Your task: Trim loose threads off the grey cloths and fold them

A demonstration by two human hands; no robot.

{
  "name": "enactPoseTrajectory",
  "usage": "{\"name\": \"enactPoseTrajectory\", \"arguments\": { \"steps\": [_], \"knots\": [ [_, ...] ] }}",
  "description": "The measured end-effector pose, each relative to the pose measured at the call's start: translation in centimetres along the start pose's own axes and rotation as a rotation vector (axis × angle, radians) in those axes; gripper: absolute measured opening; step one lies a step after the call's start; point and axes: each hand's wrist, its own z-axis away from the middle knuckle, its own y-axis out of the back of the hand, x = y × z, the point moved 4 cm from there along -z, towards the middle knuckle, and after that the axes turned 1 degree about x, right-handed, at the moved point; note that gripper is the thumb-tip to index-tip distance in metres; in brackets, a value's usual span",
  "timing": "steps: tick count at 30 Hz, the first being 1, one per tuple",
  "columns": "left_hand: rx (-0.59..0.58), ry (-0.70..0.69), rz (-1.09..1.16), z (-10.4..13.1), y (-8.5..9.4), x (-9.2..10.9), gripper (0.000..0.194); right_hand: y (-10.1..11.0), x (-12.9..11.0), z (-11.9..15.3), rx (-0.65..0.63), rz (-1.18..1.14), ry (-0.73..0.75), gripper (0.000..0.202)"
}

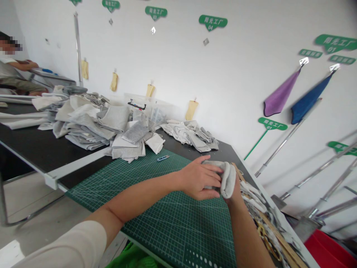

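A folded grey fabric piece (pixel 229 180) with a thick rolled edge is held above the green cutting mat (pixel 156 201). My left hand (pixel 199 178) reaches in from the left, its fingers stretched along the fabric's near side and gripping it. My right hand (pixel 235 193) is at the fabric's right and far side; its fingers are mostly hidden by the fabric, and it appears to support the piece from there. Blue-handled thread snips (pixel 163 158) lie on the mat's far part, apart from both hands.
Grey and white fabric pieces are heaped (pixel 89 119) at the left back, with a smaller pile (pixel 192 134) near the wall. A clear plastic box (pixel 158 108) stands behind. Scissors (pixel 266 238), a wooden ruler (pixel 281 238) and scraps line the right edge. A person (pixel 16 74) sits far left.
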Motion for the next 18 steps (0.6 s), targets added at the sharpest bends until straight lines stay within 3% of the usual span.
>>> {"name": "enactPoseTrajectory", "arguments": {
  "steps": [3, 7, 9, 12, 16, 18],
  "knots": [
    [0.066, 0.014, -0.134, -0.1, 0.0, -0.2, 0.023, -0.9, -0.7, 0.6, 0.007, -0.094, -0.056, 0.037],
    [0.062, 0.027, -0.304, -0.1, -0.1, 0.1, 0.024, -2.0, -2.0, 1.2, -0.081, -0.291, -0.107, 0.072],
    [0.074, 0.038, -0.314, -0.1, -0.1, 0.1, 0.025, -2.3, -2.5, 1.5, -0.147, -0.363, -0.076, 0.068],
    [0.105, 0.049, -0.293, 0.0, -0.2, -0.1, 0.025, -2.5, -2.6, 1.6, -0.171, -0.295, -0.053, 0.064],
    [0.111, 0.01, -0.259, 0.2, -0.3, -0.7, 0.02, -2.5, -2.1, 1.3, -0.06, -0.264, -0.115, 0.047],
    [0.236, 0.034, -0.181, 0.3, 0.2, -1.3, 0.02, -2.4, -2.1, 1.3, -0.003, -0.263, -0.099, 0.041]
  ]
}}
